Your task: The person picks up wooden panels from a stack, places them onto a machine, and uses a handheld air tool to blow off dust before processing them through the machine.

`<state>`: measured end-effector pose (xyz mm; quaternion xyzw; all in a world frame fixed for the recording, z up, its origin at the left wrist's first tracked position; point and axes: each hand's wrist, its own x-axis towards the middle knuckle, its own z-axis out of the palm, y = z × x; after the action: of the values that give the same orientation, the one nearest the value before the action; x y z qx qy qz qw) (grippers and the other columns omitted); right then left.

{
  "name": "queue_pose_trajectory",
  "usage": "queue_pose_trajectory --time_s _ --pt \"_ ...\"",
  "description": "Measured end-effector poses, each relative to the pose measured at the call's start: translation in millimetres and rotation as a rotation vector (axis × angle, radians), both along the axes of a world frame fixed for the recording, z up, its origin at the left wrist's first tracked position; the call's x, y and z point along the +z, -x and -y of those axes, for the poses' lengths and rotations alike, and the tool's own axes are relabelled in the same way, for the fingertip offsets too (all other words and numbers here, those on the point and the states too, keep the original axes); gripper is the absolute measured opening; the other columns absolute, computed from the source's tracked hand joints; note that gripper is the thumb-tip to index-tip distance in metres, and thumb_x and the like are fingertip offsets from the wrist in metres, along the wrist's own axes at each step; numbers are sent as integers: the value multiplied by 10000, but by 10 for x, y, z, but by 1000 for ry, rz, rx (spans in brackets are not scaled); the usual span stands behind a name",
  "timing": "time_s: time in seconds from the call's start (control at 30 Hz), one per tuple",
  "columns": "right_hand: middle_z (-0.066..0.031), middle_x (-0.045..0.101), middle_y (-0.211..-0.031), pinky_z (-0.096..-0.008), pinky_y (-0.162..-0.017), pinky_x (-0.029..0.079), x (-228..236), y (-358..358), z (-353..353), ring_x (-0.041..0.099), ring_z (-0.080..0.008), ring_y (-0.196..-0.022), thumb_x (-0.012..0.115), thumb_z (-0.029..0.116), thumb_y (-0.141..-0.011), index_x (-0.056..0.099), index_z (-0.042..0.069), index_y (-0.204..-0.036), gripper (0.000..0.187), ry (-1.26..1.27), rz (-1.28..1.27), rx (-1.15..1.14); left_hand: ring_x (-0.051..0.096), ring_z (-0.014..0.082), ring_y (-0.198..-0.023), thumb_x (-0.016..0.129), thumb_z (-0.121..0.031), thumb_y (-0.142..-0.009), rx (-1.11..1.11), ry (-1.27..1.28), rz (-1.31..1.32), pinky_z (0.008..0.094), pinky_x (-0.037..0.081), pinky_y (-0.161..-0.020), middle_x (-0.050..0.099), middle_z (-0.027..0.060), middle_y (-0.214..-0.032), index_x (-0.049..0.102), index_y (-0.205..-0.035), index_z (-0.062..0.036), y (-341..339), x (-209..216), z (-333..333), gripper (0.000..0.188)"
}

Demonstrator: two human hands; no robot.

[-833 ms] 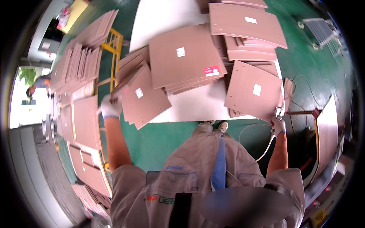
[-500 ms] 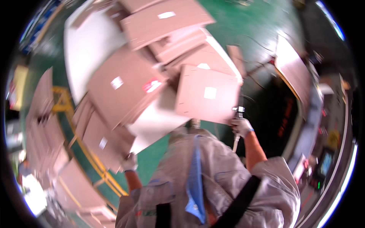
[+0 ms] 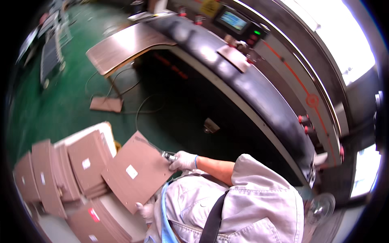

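A square brown panel (image 3: pixel 132 175) with a white label and small holes near its corners lies tilted in front of me. My right hand (image 3: pixel 184 160), in a white glove, is closed round a metal air blow gun (image 3: pixel 167 156). Its thin dark nozzle reaches over the panel's far right edge. At the panel's near corner, my gloved left hand (image 3: pixel 145 212) grips the edge, with the thumb on top and the other fingers partly hidden. Stacks of similar brown panels (image 3: pixel 86 164) stand just left of it.
Another stack (image 3: pixel 94 224) with a red label lies at the lower left, over a white board (image 3: pixel 56 230). Ahead, a long machine with a black padded bed (image 3: pixel 243 95) curves to the right. A brown-topped table (image 3: pixel 127 44) adjoins it, with a hose (image 3: pixel 137 115) on the green floor.
My view has swung right toward the machine. My left hand has moved from a stack at the left to the square panel's near corner. The blow gun stays in my right hand.
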<state>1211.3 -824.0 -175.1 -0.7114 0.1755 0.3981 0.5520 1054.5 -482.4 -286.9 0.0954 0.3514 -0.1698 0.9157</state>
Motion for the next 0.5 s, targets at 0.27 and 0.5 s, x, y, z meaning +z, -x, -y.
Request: queue_pose_trajectory --time_s 0.27,0.5 --pt "-16 669 -776 -327 -726 502 251 1263 2332 602 -139 -731 746 436 -983 716 59 -890 389 207 107 -435 569 353 -1348 581 -178 -985 -195 -399 230 525 478 -1152 581 181 -1469 472 -1525 0 -884 483 1675 579" --pt "7 482 -560 -338 -379 330 407 2047 3943 421 -136 -398 677 528 -1007 504 146 -743 496 319 79 -1208 617 338 -1291 638 -41 -902 -391 -285 222 516 566 -1060 623 138 -1391 538 -1430 -50 -2131 985 3788 538"
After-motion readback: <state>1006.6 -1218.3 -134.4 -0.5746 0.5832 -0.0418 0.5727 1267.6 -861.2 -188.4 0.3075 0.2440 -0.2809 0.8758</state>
